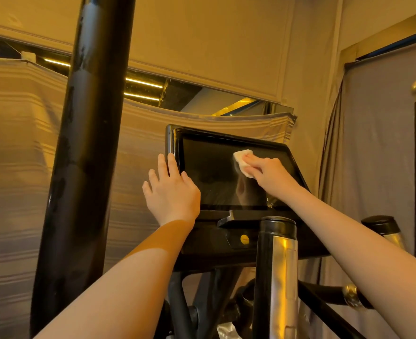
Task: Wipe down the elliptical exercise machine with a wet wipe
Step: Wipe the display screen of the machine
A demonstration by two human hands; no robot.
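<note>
Warm amber light filled the dim scene, with bright strip lights (143, 82) glowing at eleven o'clock through a gap in the curtains (18, 143). The dark screen (214, 174) at centre carried a soft sheen and a faint reflection, and the chrome post (283, 277) at five o'clock caught glare. The wide lens bent the black pole (84, 143) at nine o'clock, and near edges looked soft.

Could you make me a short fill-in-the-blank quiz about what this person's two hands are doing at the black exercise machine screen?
1. The right hand presses a folded white wet wipe against the dark glossy ____ of the machine.
2. The left hand rests with straight fingers on the screen's ____ edge.
3. Below the black console sits a small round ____ button.

Missing words: screen; left; yellow
</note>
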